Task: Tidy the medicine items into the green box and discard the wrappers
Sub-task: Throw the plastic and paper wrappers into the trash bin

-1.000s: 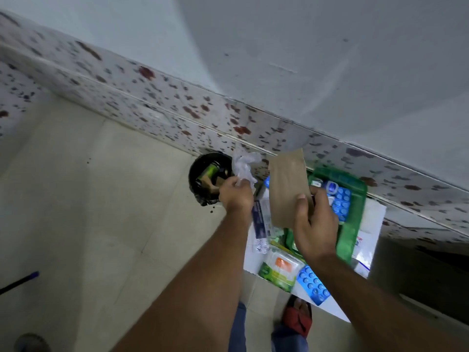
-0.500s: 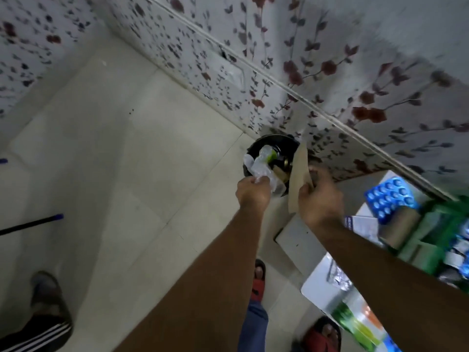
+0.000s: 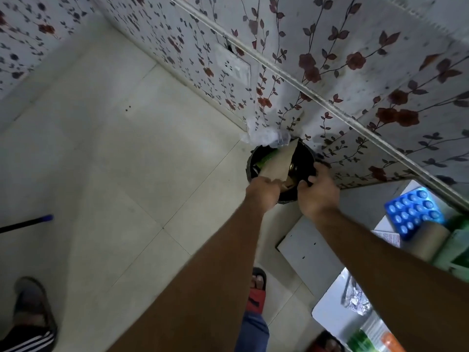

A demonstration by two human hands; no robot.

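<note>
A black waste bin point(image 3: 305, 158) stands on the floor against the flowered wall. My left hand point(image 3: 264, 193) is closed on the lower end of a brown paper envelope point(image 3: 279, 163), which leans into the bin. A clear plastic wrapper point(image 3: 264, 134) shows blurred past the envelope's top, at the bin's far rim; whether my hand holds it I cannot tell. My right hand point(image 3: 318, 191) hovers at the bin's near right rim, fingers curled, with nothing in it. The green box point(image 3: 460, 250) is cut off at the right edge.
On the white table point(image 3: 327, 313) at the right lie a blue blister pack point(image 3: 413, 214), a brown roll point(image 3: 426, 240), a foil strip point(image 3: 355, 298) and a green-orange packet point(image 3: 375, 339). Another person's foot point(image 3: 33, 306) and a blue-tipped stick point(image 3: 25, 223) are at the left.
I turned from the table to the bin. The brown envelope passed from my right hand to my left and now tips into the bin; my right hand is empty.
</note>
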